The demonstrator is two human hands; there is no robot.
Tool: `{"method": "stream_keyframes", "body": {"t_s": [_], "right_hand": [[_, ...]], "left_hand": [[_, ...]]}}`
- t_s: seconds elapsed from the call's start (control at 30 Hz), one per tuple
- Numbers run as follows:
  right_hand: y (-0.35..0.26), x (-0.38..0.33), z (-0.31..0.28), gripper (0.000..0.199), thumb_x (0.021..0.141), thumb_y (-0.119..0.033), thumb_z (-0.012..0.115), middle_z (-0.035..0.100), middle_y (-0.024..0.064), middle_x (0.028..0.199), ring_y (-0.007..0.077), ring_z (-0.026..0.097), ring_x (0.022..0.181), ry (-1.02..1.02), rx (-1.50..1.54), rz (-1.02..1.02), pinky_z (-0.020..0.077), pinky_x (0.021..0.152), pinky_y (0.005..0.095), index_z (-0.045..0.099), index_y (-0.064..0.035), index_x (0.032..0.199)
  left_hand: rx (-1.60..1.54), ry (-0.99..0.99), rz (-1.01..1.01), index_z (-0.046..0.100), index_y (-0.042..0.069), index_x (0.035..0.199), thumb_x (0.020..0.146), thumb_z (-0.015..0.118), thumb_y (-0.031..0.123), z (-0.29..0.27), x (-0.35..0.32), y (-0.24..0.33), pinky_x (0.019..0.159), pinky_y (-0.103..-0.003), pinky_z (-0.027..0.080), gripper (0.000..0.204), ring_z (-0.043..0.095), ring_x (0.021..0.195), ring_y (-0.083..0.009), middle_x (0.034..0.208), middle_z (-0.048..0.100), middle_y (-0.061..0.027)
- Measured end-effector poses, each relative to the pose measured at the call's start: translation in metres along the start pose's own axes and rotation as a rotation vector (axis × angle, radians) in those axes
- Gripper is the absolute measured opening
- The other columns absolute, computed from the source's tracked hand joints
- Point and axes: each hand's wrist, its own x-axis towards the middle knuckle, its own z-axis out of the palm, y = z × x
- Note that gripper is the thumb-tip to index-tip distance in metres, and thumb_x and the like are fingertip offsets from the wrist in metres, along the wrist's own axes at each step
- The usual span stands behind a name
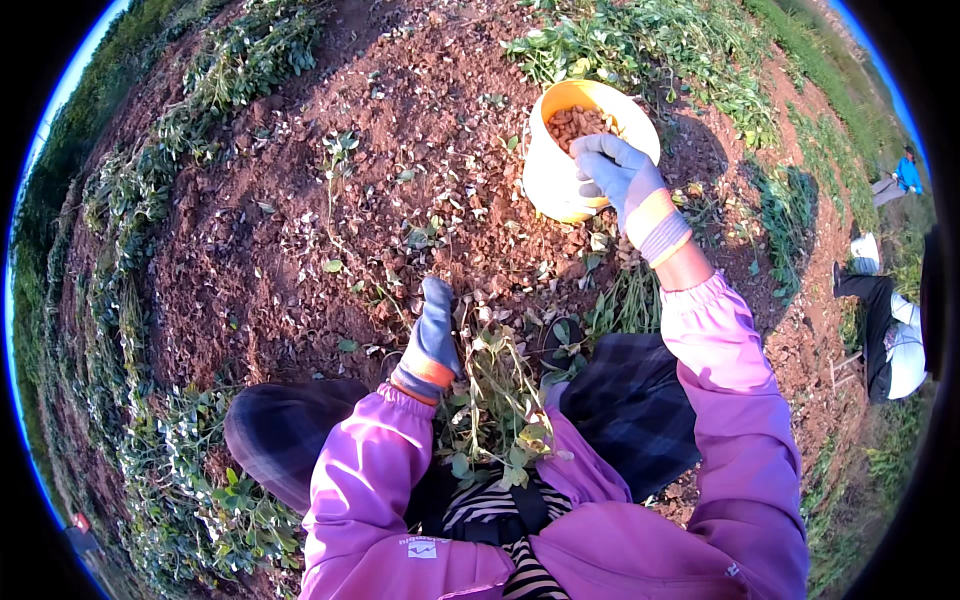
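The uprooted green and yellowing leafy plant with thin pale stems (500, 395) lies between the person's legs, its long axis running away from the body, the broader leaves toward the lap and the stems toward the soil ahead. It is just right of the left hand in a blue-grey glove with an orange cuff (432, 335), which is nearer to it than the other hand; the left fingers point forward, held close together, and whether they grip any stem cannot be told. Ahead and to the right, well apart from the plant, a round white and yellow plastic bucket (545, 175) stands upright, mouth up, its long axis vertical, with tan-brown pods (575, 124) inside. The right hand in a pale grey glove with an orange and lilac cuff (617, 172) is at the bucket's near side, by the rim, its fingers bent inward toward the pods; whether anything is in them, or whether they touch the rim, cannot be told. Around these spreads reddish-brown crumbly soil (270, 230), with heaps of cut green foliage (200, 470) to the left.
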Motion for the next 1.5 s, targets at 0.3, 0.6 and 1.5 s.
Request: {"method": "stream_keyframes", "body": {"t_s": [0.3, 0.6, 1.5], "right_hand": [[0.042, -0.088, 0.078, 0.013, 0.072, -0.006, 0.061, 0.054, 0.0083, 0.072, 0.0196, 0.055, 0.067, -0.253, -0.465, -0.295, 0.0434, 0.062, 0.0292, 0.057, -0.0005, 0.083], [0.032, -0.095, 0.085, 0.013, 0.069, -0.003, 0.056, 0.054, 0.0124, 0.073, 0.0253, 0.056, 0.064, -0.178, -0.541, -0.37, 0.0441, 0.059, 0.0317, 0.051, -0.0014, 0.082], [0.044, -0.114, 0.088, 0.012, 0.079, -0.01, 0.06, 0.05, -0.0015, 0.068, 0.0057, 0.048, 0.047, -0.248, 0.097, 0.289, 0.0396, 0.042, 0.0195, 0.053, -0.0033, 0.087]], "left_hand": [[0.008, 0.013, 0.0, 0.04, 0.001, 0.123, 0.079, 0.039, 0.064, 0.003, 0.005, -0.014, 0.087, -0.035, 0.044, 0.076, 0.053, 0.101, -0.0217, 0.113, 0.052, -0.0126], [-1.014, -0.487, -0.361, 0.03, -0.01, 0.123, 0.09, 0.036, 0.043, -0.074, 0.023, -0.039, 0.095, -0.039, 0.037, 0.064, 0.041, 0.115, -0.0278, 0.124, 0.038, -0.0251], [0.022, 0.243, 0.213, 0.057, -0.001, 0.099, 0.078, 0.061, 0.007, -0.011, -0.001, -0.012, 0.075, -0.026, 0.049, 0.023, 0.06, 0.083, -0.0144, 0.09, 0.062, -0.0076]]}}
